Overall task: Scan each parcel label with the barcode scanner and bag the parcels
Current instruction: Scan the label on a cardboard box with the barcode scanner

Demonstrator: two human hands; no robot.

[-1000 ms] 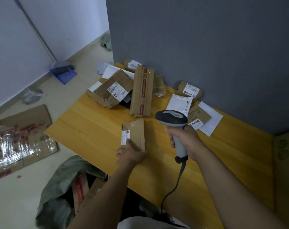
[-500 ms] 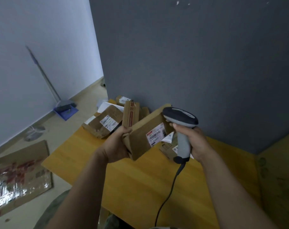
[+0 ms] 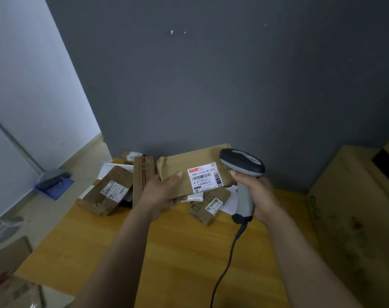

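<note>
Head camera view, looking down over two bare forearms at a yellow wooden table set against a dark grey wall.

At the centre of the frame the left hand gripped the left end of a flat brown cardboard parcel. Its thumb lay on the front face and its fingers were curled underneath, holding the parcel up above the table. The parcel's white label faced the camera. Just right of it, the right hand was closed round the grey handle of the barcode scanner, with the forefinger up near the trigger. The scanner's dark head sat beside the label's right edge. No scan beam showed on the label, so whether it had been read could not be told. A black cable trailed from the handle toward the bottom of the frame.

Much of the task seemed still to be done. Left of centre, a large taped parcel and a tall narrow parcel waited on the table. A small parcel sat behind them near the wall. Below the held parcel lay another small parcel and a white envelope. No bag could be made out, so how many parcels had been bagged was unknown. The held parcel looked to be mid-scan and not yet bagged.
</note>
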